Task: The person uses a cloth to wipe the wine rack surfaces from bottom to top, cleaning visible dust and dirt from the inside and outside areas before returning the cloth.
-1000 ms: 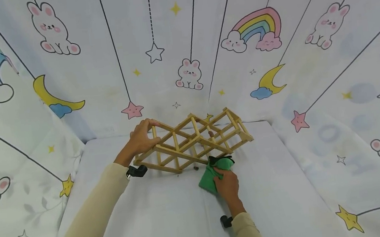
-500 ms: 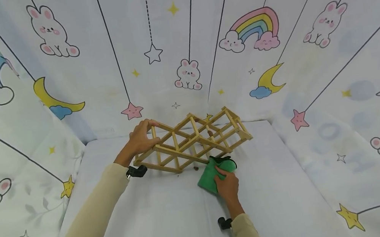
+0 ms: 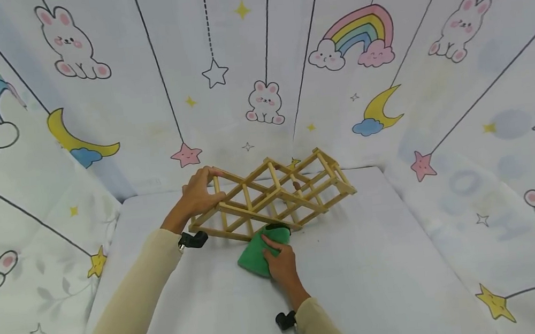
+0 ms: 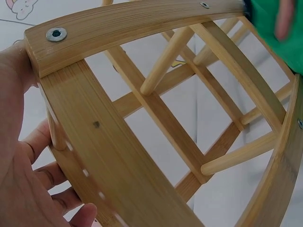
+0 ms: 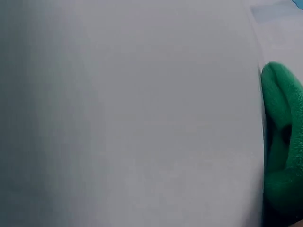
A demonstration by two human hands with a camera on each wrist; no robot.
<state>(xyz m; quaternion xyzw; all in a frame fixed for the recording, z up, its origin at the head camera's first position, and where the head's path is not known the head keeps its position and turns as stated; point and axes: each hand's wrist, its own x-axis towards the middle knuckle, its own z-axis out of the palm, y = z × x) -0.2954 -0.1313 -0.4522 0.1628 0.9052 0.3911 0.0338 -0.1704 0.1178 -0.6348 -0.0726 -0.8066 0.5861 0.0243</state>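
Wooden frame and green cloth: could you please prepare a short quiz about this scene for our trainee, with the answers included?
1. In the head view, what does the right hand hold?
A) a screwdriver
B) a green cloth
C) a cup

2. True or false: in the head view, the left hand grips the right end of the wooden frame.

3. Fill in: a screw head on the frame shows clearly in the ____ wrist view.

Key: 1 B; 2 false, it grips the left end; 3 left.
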